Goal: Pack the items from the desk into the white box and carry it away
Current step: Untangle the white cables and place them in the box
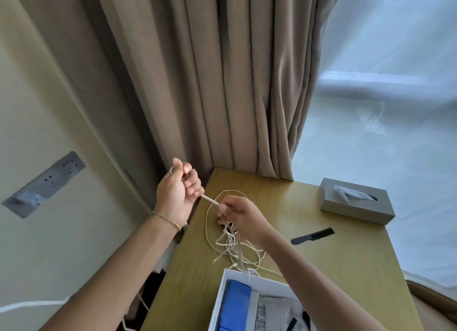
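Beyond the open white cardboard box [223,298], on the tan wooden counter [321,251], a thin beige tangled cord [230,246] trails over the box's far rim. Left hand [176,193] and right hand [241,213] fingers pinch it taut between them; pulling could tighten knots or drag loops onto the black plastic comb [312,235] beside the box.

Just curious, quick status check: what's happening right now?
Both hands gripping the cord: left hand, right hand. Cord tangled on the desk. White box part filled. Comb unpacked.
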A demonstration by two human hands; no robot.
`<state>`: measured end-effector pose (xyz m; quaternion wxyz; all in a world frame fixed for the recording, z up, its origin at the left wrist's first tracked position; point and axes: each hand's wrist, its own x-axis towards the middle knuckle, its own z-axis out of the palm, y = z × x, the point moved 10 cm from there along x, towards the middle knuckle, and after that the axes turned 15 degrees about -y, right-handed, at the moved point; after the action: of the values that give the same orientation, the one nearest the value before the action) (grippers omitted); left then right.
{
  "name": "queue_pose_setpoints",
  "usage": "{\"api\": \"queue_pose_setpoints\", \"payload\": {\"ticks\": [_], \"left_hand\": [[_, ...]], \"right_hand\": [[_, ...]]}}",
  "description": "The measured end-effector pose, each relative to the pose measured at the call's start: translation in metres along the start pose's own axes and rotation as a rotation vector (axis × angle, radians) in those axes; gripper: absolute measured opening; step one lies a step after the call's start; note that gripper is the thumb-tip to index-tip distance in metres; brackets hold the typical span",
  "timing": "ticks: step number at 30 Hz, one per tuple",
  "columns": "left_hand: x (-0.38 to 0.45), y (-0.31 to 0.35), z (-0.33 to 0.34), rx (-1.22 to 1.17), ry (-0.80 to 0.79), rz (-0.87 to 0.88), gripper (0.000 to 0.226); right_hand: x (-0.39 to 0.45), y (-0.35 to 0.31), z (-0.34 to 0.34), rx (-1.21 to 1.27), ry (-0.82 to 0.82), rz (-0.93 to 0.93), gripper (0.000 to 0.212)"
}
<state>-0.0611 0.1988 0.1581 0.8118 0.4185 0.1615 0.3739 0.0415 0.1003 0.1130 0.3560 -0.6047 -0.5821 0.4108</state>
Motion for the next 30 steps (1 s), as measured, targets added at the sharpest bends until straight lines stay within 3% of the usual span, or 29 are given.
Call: {"api": "queue_pose_setpoints", "payload": {"ticks": [5,10,14,19,24,26,28,30], "left_hand": [[-0.003,0.033,-0.019,0.124,0.053,0.075,0.049],[-0.002,0.073,-0.044,0.317,0.16,0.193,0.047],[-0.007,0.086,-0.053,0.636,0.23,0.246,0.044],[-0.015,0.034,0.019,1.19,-0.064,0.229,0.039],[-0.032,-0.026,0.099,1.624,-0.41,0.117,0.059],[-0.029,-0.041,0.102,1.61,-0.5,0.001,0.062],[-0.027,-0.053,0.102,1.386,-0.618,-0.123,0.061],[-0.029,-0.055,0.107,1.254,-0.708,-0.133,0.059]], "right_hand": [[-0.005,0.014,-0.012,0.23,-0.125,0.006,0.03],[-0.029,0.029,-0.036,0.218,-0.14,0.07,0.033],[-0.052,0.027,-0.063,0.248,-0.076,0.068,0.03],[-0.053,0.0,-0.066,0.231,-0.036,0.037,0.025],[-0.046,-0.019,-0.058,0.067,-0.032,0.049,0.026],[-0.049,-0.02,-0.062,0.069,-0.004,0.065,0.028],[-0.054,-0.016,-0.064,0.126,-0.009,0.081,0.03],[-0.062,-0.014,-0.061,0.218,-0.054,0.074,0.03]]}}
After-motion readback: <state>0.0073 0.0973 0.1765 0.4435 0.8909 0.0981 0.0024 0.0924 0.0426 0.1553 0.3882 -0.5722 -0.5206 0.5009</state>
